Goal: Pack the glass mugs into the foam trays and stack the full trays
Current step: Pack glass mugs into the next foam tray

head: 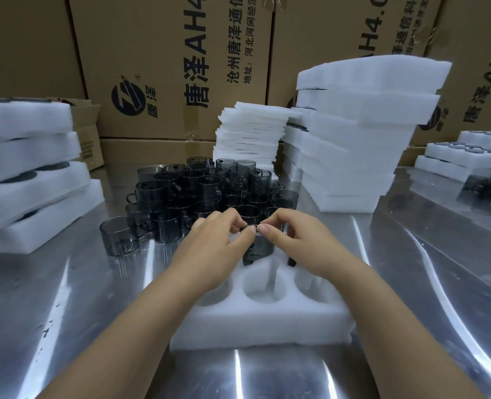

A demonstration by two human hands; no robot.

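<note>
Centre of frame: my left hand [218,240] and right hand [299,240], thumbs nearly meeting, each pinching the near rim of one smoky grey mug [260,249] between thumb and curled fingers. The mug stands upright at the far middle pocket of the tray [264,321]; whether its base is fully seated I cannot tell, my fingers cover the rim and the pocket edge hides the bottom. The tray is white foam, lying flat at lower centre on the steel table [65,298], its near row of three round pockets unfilled. Just right of the mug, a small dark part shows at the next pocket; too hidden to name. Just beyond my hands: loose mugs [204,191], same grey glass, crowded together and piled in two layers, one standing a little apart at the lower left of the group. Left edge of frame: full trays [28,174], four high, stacked unevenly, dark mug tops showing between layers. Right of centre: a tall tray stack [353,139], leaning slightly, and just beside it on its left a pile of thin foam sheets [252,133]. Far right edge: a low stack of filled trays [465,156]. Upper frame, behind everything: printed cardboard boxes [166,67], forming a wall.
</note>
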